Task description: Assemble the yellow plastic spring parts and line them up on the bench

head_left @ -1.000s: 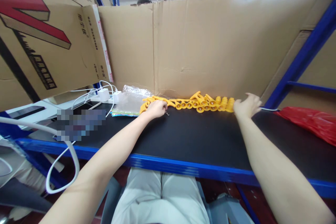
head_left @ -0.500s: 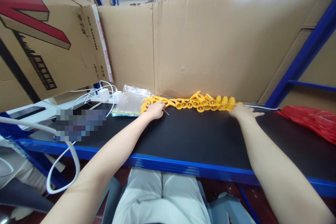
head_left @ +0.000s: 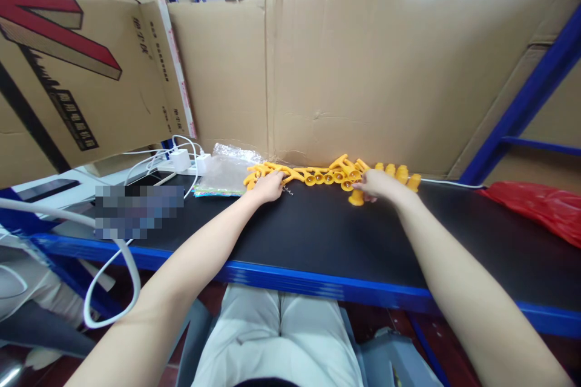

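Observation:
Yellow plastic corkscrew parts lie in a long row against the cardboard at the back of the black shelf. At the left end, T-shaped handles (head_left: 272, 168) are heaped together. My left hand (head_left: 270, 186) is closed over the front of this heap on a corkscrew handle, and a thin metal spiral (head_left: 288, 191) sticks out beside its fingers. In the middle, bell-shaped pieces (head_left: 319, 179) lie with their round openings facing me. My right hand (head_left: 376, 184) pinches one yellow bell-shaped piece (head_left: 356, 198) in front of the row. More bell-shaped pieces (head_left: 413, 182) stand upright to its right.
A clear plastic bag (head_left: 222, 172) lies left of the heap. White chargers (head_left: 180, 160) and cables sit farther left, near a blurred-out object (head_left: 138, 210). A red plastic bag (head_left: 535, 205) is at the right. The blue shelf edge (head_left: 318, 284) runs before my lap.
My right hand has moved left from the row's right end and now holds a bell-shaped piece in front of the middle. My left hand has stayed at the handles.

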`<state>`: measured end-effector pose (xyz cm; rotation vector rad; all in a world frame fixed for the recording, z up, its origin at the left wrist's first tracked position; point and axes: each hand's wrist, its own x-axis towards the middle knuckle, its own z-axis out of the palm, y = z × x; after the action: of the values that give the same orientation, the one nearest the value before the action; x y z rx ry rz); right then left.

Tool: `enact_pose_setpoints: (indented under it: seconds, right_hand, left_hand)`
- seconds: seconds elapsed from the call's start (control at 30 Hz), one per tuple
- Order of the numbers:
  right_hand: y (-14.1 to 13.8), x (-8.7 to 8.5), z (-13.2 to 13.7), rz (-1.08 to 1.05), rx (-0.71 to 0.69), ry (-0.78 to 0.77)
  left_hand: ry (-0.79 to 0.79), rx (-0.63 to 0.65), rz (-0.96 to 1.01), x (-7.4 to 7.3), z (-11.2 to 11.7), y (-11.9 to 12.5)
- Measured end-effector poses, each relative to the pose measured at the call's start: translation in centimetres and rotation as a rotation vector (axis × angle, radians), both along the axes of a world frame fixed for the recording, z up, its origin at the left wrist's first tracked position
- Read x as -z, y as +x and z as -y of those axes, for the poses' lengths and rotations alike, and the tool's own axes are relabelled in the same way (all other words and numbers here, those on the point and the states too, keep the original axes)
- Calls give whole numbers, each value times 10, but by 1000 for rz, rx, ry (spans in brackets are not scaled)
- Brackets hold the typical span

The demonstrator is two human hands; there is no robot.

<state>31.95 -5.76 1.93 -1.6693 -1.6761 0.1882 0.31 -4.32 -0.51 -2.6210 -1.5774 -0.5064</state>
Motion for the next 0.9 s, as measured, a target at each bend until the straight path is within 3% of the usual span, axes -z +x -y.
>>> enact_pose_setpoints:
  seconds: [0.03,0.1,0.27,0.47,0.6,0.73,0.9]
  right_hand:
    - [-13,1,4,72,-101,-131]
    - [-36,1,14,124,-201,-239]
    - [-65,-6,37,147,-324,-230]
    - [-67,-2,36,128,-352,-177]
    - [-62,11,25,47,-374,-182]
    - [-59,21,18,147,-376,-189]
    - [-60,21,17,258,-326,-128]
  left_hand:
    - [13,-5,3,1,0,0]
    - [62,-21,-7,2,-1,1]
    - [155,-99,-53,7,-5,-1]
    - [40,-181,-20,11,-14,-8]
    - [124,-205,10,10,-17,-11]
    - [211,-211,50,8,-18,-13]
    - [275,-163,103,0,-13,-10]
